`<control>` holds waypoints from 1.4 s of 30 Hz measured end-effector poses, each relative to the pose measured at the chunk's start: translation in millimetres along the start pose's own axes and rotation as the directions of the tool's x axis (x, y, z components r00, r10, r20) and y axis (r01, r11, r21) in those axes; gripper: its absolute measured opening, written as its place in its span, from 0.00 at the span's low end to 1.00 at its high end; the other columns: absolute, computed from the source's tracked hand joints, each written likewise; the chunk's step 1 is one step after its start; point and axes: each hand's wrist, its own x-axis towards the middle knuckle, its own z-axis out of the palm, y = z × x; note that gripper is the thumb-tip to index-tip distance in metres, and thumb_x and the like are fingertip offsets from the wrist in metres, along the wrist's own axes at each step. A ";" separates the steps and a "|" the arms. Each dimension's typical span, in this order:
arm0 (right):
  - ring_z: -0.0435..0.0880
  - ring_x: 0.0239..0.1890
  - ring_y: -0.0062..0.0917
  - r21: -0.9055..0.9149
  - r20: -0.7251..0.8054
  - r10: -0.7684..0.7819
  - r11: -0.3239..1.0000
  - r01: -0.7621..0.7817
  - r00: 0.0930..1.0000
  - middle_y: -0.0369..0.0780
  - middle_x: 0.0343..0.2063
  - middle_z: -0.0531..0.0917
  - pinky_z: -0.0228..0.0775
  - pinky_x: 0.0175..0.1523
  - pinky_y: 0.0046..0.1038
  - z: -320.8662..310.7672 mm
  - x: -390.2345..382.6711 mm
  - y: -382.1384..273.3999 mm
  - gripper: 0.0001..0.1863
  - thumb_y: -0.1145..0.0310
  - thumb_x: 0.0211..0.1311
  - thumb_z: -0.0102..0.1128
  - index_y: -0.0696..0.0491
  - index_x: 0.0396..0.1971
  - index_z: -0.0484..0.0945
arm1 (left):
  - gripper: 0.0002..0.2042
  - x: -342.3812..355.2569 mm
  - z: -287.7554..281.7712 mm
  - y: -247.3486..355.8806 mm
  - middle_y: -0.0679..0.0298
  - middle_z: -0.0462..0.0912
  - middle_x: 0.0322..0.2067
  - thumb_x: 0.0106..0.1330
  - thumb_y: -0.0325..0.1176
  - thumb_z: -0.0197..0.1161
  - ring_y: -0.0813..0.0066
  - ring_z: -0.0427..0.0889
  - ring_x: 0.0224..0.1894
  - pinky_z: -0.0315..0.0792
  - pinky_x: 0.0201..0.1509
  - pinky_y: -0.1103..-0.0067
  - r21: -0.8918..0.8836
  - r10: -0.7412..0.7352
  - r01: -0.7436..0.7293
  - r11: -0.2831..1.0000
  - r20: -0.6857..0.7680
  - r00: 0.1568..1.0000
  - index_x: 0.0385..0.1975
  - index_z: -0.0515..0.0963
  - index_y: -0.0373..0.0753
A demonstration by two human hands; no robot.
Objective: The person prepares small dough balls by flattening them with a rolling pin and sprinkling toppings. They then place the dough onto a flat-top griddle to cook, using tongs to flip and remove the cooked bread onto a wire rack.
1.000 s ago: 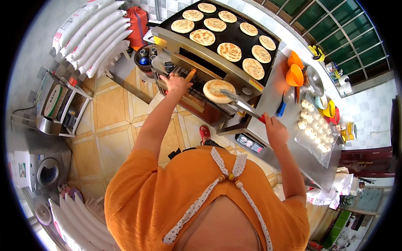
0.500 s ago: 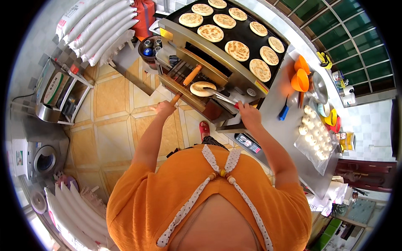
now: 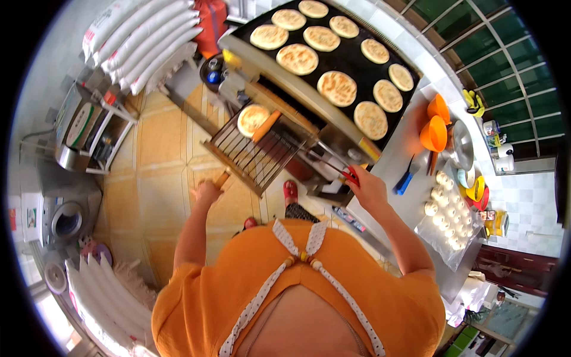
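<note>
My left hand (image 3: 208, 191) is closed around the wooden handle (image 3: 222, 178) of a wire rack (image 3: 250, 153), which stands drawn out of the griddle's front. One round browned flatbread (image 3: 251, 118) lies at the rack's far left, beside another wooden handle (image 3: 267, 126) that partly overlaps it. In my right hand (image 3: 369, 189) are metal tongs (image 3: 330, 163) with red grips, reaching over the rack's right side. Their tips are hard to make out and sit apart from the flatbread. Above the rack, several flatbreads (image 3: 336, 88) lie on the black griddle plate (image 3: 279, 71).
On the steel counter (image 3: 386, 202) at right lie a blue-handled scraper (image 3: 404, 181), orange bowls (image 3: 434, 134), a metal bowl (image 3: 458, 146) and several dough balls (image 3: 449, 208) on plastic. Stacked white sacks (image 3: 143, 38) stand far left. My red shoe (image 3: 290, 189) shows below the rack.
My left hand has moved left and nearer, and the rack has come further out. The flatbread that the tongs gripped now lies on the rack, released. The tongs have drawn back right.
</note>
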 end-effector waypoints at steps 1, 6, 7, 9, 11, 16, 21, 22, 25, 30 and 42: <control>0.82 0.26 0.27 0.167 -0.071 0.009 0.986 0.003 0.997 0.42 0.28 0.81 0.72 0.28 0.27 -6.9 12.9 20.2 0.17 0.60 0.60 0.58 0.51 0.46 0.72 | 0.24 -8.7 -8.1 7.9 0.58 0.80 0.47 0.48 0.51 0.71 0.62 0.72 0.58 0.41 0.64 0.39 0.016 -0.004 0.004 1.000 -0.019 1.000 0.41 0.79 0.43; 0.67 0.17 0.13 0.824 0.478 0.202 0.233 -0.516 0.855 0.35 0.22 0.73 0.55 0.19 0.16 -53.6 121.9 112.1 0.19 0.53 0.65 0.54 0.54 0.40 0.73 | 0.22 -17.0 -24.3 19.8 0.59 0.81 0.45 0.48 0.48 0.72 0.61 0.72 0.58 0.40 0.64 0.39 0.009 -0.020 0.020 1.000 0.023 1.000 0.39 0.79 0.42; 0.65 0.16 0.13 0.866 0.484 0.147 0.065 -0.497 0.863 0.34 0.23 0.72 0.53 0.18 0.15 -57.5 143.1 122.5 0.18 0.53 0.66 0.53 0.55 0.40 0.73 | 0.22 -17.7 -25.2 21.5 0.59 0.81 0.44 0.48 0.48 0.72 0.61 0.72 0.58 0.39 0.64 0.39 0.002 -0.037 0.037 0.999 0.029 0.999 0.38 0.79 0.41; 0.63 0.16 0.10 0.813 0.582 0.081 -0.057 -0.579 0.809 0.33 0.26 0.71 0.52 0.19 0.14 -47.5 184.6 150.5 0.19 0.53 0.66 0.53 0.54 0.42 0.72 | 0.22 -20.9 -27.0 21.3 0.59 0.81 0.43 0.47 0.47 0.72 0.60 0.72 0.57 0.38 0.65 0.39 -0.010 -0.066 0.066 0.998 0.041 0.997 0.38 0.79 0.41; 0.63 0.16 0.09 0.751 0.647 -0.033 -0.145 -0.644 0.761 0.33 0.26 0.71 0.53 0.18 0.13 -33.3 221.8 163.3 0.20 0.53 0.66 0.54 0.55 0.43 0.72 | 0.21 -24.4 -28.0 20.3 0.58 0.81 0.42 0.47 0.46 0.73 0.60 0.72 0.57 0.37 0.65 0.39 -0.028 -0.089 0.090 0.996 0.043 0.995 0.37 0.79 0.40; 0.63 0.15 0.09 0.749 0.593 -0.147 -0.260 -0.609 0.792 0.35 0.29 0.72 0.55 0.17 0.11 -10.6 300.7 151.5 0.17 0.58 0.66 0.55 0.57 0.44 0.72 | 0.22 -25.8 -21.0 18.2 0.59 0.80 0.46 0.47 0.47 0.73 0.61 0.72 0.57 0.39 0.65 0.39 0.005 -0.088 0.088 0.996 -0.033 0.996 0.38 0.79 0.40; 0.63 0.15 0.09 0.851 0.497 -0.095 -0.139 -0.506 0.862 0.36 0.28 0.74 0.53 0.16 0.13 -29.9 293.0 130.9 0.17 0.62 0.64 0.58 0.58 0.46 0.71 | 0.21 -33.1 -37.3 24.7 0.61 0.78 0.48 0.47 0.48 0.72 0.61 0.72 0.56 0.41 0.64 0.38 0.028 -0.047 0.046 0.999 0.010 0.999 0.37 0.81 0.41; 0.63 0.14 0.10 0.890 0.444 -0.096 -0.062 -0.451 0.891 0.36 0.27 0.75 0.51 0.16 0.13 -39.5 276.8 124.1 0.16 0.63 0.64 0.58 0.57 0.46 0.72 | 0.21 -32.3 -35.9 20.0 0.61 0.79 0.48 0.47 0.48 0.72 0.61 0.72 0.56 0.41 0.64 0.38 0.023 -0.041 0.041 0.999 -0.008 0.999 0.37 0.81 0.40; 0.65 0.14 0.11 0.844 0.350 0.075 0.406 -0.349 0.934 0.35 0.22 0.78 0.53 0.17 0.16 -90.5 194.2 88.9 0.14 0.64 0.64 0.56 0.58 0.44 0.74 | 0.21 -25.7 -25.8 14.5 0.60 0.79 0.48 0.48 0.48 0.72 0.60 0.72 0.56 0.42 0.63 0.37 0.004 0.019 -0.019 1.000 -0.025 1.000 0.37 0.81 0.40; 0.73 0.16 0.20 0.167 -0.148 0.052 0.986 -0.026 0.988 0.37 0.22 0.80 0.66 0.22 0.25 -107.1 31.6 29.5 0.18 0.64 0.60 0.60 0.52 0.49 0.74 | 0.23 -0.6 -9.1 7.0 0.57 0.81 0.46 0.47 0.49 0.71 0.59 0.75 0.54 0.47 0.60 0.36 -0.008 0.110 -0.110 0.994 0.002 0.994 0.39 0.81 0.40; 0.81 0.26 0.25 -0.517 -0.085 -0.041 0.856 -0.009 0.996 0.36 0.27 0.76 0.74 0.28 0.26 76.0 -45.7 -56.0 0.24 0.73 0.51 0.54 0.51 0.52 0.70 | 0.23 -1.5 -11.0 -4.7 0.52 0.82 0.41 0.49 0.48 0.65 0.55 0.77 0.50 0.52 0.60 0.42 0.032 0.243 -0.243 0.970 -0.019 0.970 0.38 0.81 0.36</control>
